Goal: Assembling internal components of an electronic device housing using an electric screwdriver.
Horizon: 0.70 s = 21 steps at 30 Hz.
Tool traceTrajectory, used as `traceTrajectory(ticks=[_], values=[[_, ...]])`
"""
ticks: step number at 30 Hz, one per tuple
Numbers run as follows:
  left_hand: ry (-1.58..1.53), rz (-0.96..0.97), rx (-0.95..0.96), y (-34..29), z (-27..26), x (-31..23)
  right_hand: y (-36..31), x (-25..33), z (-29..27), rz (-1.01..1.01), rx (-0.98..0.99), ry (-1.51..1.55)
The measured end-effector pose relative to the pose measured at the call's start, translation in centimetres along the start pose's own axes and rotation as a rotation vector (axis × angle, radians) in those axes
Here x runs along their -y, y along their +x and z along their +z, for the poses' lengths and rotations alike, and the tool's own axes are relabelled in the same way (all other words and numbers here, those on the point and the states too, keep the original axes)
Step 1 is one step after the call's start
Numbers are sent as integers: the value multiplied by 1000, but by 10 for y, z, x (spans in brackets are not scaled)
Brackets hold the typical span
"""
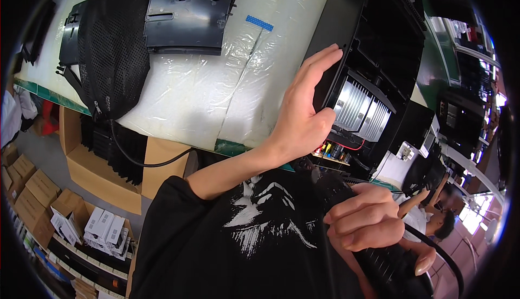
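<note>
My left hand (309, 106) lies with its fingers stretched out along the near side of a large black casing (338, 14), its fingertips touching the panel. Inside the casing sit silver finned heat sinks (363, 109). Beside them, a circuit board (331, 157) with small coloured parts and a red wire shows partly. My right hand (371, 218) is closed around a black corded electric screwdriver (333, 190), held at a slant in front of my shirt. Its front end points toward the casing's near end; the tip is too dark to make out.
Plastic wrap covers the pale foam on the bench (184, 93). A black mesh bag (114, 50) lies against a black plastic panel (187, 14), near a blue strip (259, 23). An open carton (103, 182) with black parts stands below the bench edge. Another person (428, 218) sits at right.
</note>
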<state>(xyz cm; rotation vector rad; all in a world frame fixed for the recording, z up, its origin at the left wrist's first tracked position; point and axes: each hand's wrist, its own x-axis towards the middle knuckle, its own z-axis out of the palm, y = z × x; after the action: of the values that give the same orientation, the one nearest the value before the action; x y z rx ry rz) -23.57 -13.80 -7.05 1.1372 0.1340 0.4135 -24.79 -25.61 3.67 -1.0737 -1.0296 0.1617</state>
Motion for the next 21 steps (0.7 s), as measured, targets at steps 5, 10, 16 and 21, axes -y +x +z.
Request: traceTrajectory(ticks=[5, 10, 16, 21], values=[[89, 29, 31, 2, -2, -1, 6, 21, -9, 7, -81, -37], [58, 16, 94, 3, -2, 1, 7, 45, -22, -13, -175, -100], [160, -107, 173, 12, -6, -9, -8, 79, -50, -466, -530, -131], [274, -211, 190, 22, -2, -24, -65, 130, -99, -622, -737, -488]])
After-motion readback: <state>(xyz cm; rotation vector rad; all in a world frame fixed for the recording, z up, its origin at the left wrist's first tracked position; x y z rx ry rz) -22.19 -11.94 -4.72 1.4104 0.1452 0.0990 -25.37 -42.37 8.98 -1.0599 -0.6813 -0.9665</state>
